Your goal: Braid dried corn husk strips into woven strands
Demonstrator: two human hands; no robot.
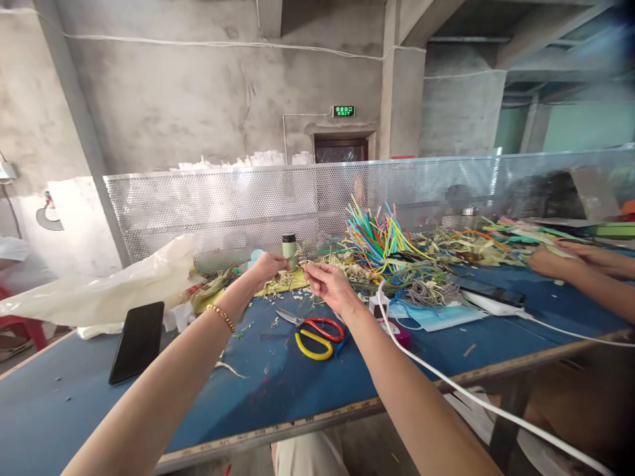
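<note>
Over the table's middle, my left hand [270, 266] is closed in a pinch, its fingertips pointing right. Opposite it, a short gap away, my right hand [328, 283] also pinches with thumb and forefinger. Thin pale bits show at the fingertips, but they blend with the straw-like scraps [278, 287] behind, so I cannot make out what is held. Scissors [317, 337] with one red and one yellow handle lie just below my hands, blades pointing left. A green bottle [289, 246] with a black lid stands behind my left fingertips.
Colourful pipe cleaners [377, 241] are heaped right of centre, beside grey cord [426, 294] and a blue face mask [434, 316]. A black phone [137, 342] lies left. A white cable [446, 380] crosses the front edge. Another person's hands [555, 263] work at right. A perforated metal screen [238, 205] borders the back.
</note>
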